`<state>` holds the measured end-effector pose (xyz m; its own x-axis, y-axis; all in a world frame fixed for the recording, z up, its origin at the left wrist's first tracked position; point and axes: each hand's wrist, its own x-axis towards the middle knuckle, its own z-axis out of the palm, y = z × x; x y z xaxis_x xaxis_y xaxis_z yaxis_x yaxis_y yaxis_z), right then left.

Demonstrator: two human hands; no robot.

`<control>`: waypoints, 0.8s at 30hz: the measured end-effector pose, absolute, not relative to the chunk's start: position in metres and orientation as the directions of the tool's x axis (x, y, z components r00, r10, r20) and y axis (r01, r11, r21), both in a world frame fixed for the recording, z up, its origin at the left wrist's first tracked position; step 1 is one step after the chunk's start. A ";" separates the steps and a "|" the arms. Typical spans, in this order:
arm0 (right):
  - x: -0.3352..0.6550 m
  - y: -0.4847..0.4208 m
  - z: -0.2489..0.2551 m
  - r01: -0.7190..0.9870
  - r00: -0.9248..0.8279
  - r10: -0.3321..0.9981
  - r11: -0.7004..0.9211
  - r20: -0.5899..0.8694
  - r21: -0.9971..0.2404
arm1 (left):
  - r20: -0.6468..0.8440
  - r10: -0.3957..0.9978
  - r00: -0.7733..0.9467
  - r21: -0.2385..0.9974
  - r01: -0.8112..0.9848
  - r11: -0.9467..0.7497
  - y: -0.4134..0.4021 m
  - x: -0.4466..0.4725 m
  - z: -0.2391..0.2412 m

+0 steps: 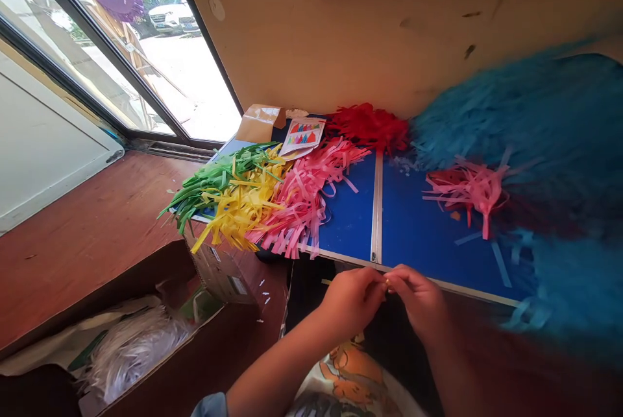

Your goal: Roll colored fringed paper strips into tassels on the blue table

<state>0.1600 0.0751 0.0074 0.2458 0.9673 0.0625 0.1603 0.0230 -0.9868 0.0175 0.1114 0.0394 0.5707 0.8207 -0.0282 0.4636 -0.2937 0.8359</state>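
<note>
Close to the table's front edge, my left hand (354, 299) and my right hand (419, 303) meet with their fingertips pinched together. A tiny yellowish bit shows between them, too small to name. Just beyond lies the blue folding table (348, 222). Green tissue-paper fringe (214, 185), yellow fringe (246, 200) and pink fringe (306, 200) spread over its left part, some strips hanging past the edge. A pink tassel (479, 190) with a twisted end rests on the right half. Red fringe (370, 126) is heaped at the back by the wall.
A large mass of blue fringe (516, 119) covers the table's right side. A printed card (304, 135) and a brown paper packet (261, 123) lie at the back left. On the floor, a cardboard box (214, 320) holds white shredded strips (139, 352). A sliding glass door (160, 80) stands left.
</note>
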 end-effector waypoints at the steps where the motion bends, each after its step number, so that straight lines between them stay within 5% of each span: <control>1: 0.161 0.075 0.006 0.130 0.239 0.969 0.026 0.057 -0.991 | -0.034 0.825 0.564 0.845 0.457 -0.278 0.112 0.017 0.039; 9: 0.164 0.072 -0.006 -0.034 0.233 0.972 -0.037 -0.044 -0.999 | -0.039 0.833 0.552 0.835 0.476 -0.276 0.113 0.017 0.034; 24: 0.165 0.074 -0.002 0.140 0.088 0.995 -0.059 -0.047 -0.988 | -0.073 0.849 0.523 0.882 0.431 -0.190 0.115 0.015 0.021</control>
